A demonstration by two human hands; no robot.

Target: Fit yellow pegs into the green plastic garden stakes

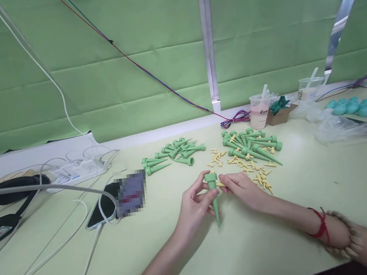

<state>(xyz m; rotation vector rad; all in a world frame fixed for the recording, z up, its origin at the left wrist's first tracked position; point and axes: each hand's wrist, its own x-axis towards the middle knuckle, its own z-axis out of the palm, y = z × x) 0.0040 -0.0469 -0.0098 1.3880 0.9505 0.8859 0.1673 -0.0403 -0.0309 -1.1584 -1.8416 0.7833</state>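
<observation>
My left hand (196, 199) grips a green plastic watering spike (212, 188), held upright with its point down above the table. Between the thumb and fingers of my right hand (243, 188) is a small yellow nozzle (220, 185), its tip at the side of the spike just below the cap. Whether the tip is inside the spike I cannot tell. Beyond my hands, loose yellow nozzles (260, 178) lie scattered. A pile of green spikes (251, 143) rests behind them on the right, and another group of spikes (175, 150) lies on the left.
On the left are a phone (104, 207), a power strip (78, 171), headphones (7, 193) and white cables. At the back right stand a drink cup (259, 112), a small cardboard box (279, 115), plastic bags (340, 127) and turquoise bulbs (357, 107). A green curtain (132, 86) hangs behind.
</observation>
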